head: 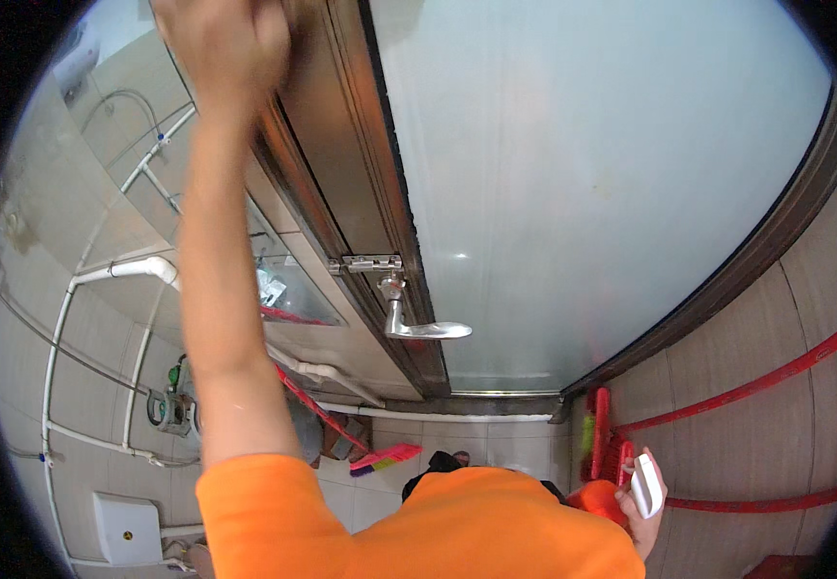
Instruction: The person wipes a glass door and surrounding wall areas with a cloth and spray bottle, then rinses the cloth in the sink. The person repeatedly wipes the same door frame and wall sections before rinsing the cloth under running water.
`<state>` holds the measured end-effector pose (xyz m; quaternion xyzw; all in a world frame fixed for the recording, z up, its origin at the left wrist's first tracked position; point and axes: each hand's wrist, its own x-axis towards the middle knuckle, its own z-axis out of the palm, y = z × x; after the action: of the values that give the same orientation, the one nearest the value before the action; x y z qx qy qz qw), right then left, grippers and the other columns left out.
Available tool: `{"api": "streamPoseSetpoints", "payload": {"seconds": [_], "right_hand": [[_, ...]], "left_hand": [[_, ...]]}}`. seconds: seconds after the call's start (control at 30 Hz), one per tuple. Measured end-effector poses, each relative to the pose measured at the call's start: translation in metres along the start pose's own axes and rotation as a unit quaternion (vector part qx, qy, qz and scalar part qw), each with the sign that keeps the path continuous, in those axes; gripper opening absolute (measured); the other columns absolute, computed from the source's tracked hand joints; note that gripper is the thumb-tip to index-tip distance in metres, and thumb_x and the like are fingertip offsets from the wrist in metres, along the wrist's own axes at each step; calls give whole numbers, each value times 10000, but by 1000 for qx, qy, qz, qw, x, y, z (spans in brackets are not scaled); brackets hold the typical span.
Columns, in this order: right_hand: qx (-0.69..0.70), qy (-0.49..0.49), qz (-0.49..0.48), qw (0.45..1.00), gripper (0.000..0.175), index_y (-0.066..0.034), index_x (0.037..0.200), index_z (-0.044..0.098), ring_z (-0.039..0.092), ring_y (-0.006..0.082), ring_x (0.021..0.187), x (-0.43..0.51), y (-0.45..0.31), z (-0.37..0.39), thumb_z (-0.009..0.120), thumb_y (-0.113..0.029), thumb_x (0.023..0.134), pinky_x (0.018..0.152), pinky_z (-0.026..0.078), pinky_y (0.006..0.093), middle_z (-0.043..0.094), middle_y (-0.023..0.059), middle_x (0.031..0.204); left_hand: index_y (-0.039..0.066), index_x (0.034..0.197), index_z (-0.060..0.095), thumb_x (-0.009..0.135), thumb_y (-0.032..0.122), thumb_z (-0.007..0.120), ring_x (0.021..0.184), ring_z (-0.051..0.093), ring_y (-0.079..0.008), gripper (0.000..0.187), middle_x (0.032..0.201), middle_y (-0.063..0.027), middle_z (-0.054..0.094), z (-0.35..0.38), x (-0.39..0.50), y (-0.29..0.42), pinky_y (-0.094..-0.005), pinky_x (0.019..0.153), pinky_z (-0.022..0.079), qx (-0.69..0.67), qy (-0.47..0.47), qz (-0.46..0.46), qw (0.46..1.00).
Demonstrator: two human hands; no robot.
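Observation:
My left hand (226, 43) is raised high at the upper left, beside the brown metal frame of a door (317, 130). It is blurred and partly cut off by the picture's rim, so its fingers and anything in them are hidden. My right hand (632, 506) is low on the right, closed around a white plastic object (648, 486) whose exact kind I cannot tell. Before me stands the door's frosted glass panel (578, 188). A silver lever handle (429, 331) and, just above it, a metal slide bolt (371, 263) are on the frame.
A broom with pink bristles (388, 457) leans at the lower left. Red brushes (598, 434) and red strips (744, 387) are along the right wall. White pipes (60, 340), a green-handled pump (172, 412) and a wall mirror (295, 282) are at the left.

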<state>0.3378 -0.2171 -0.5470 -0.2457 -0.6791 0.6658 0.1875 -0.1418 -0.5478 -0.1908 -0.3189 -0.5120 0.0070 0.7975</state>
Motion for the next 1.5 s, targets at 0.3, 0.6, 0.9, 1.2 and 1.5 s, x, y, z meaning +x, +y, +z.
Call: {"api": "streamPoseSetpoints", "payload": {"seconds": [0.3,0.6,0.9,1.2,1.5], "right_hand": [[28,-127,-32,991,802,2,1423,452,595,90,921,31,-8,4,740,-64,677,810,481,236,660,99,1188],[86,-182,-28,979,726,-21,1435,448,583,78,952,23,-14,-6,705,-14,756,820,481,229,634,83,1249],[41,-21,-45,998,765,-3,1397,485,609,99,977,-16,24,-25,739,-54,677,870,478,250,678,107,1177],[31,41,-2,999,774,-14,1385,509,616,102,988,-48,22,-48,758,-98,658,875,472,255,681,94,1169],[29,-37,-55,997,746,-31,1399,498,617,103,982,10,12,-45,734,-32,691,865,478,246,681,84,1172]], "left_hand": [[154,894,683,705,89,638,1104,496,-344,204,1130,-113,555,-146,-176,149,-486,913,373,-258,-330,-118,900],[73,1038,693,825,130,685,1074,549,-324,221,1145,-162,600,-38,12,142,-460,916,413,-103,-54,-40,992],[86,1193,573,859,190,551,1039,551,-284,351,1093,-124,576,-10,-64,327,-473,832,438,-198,-249,177,931],[228,1129,626,813,187,621,896,563,-221,318,1013,-54,607,36,-21,238,-429,708,388,-227,-152,174,946],[123,1036,576,811,145,574,930,541,-291,226,1004,-118,588,42,-3,273,-484,811,377,-106,-86,62,989]]}}
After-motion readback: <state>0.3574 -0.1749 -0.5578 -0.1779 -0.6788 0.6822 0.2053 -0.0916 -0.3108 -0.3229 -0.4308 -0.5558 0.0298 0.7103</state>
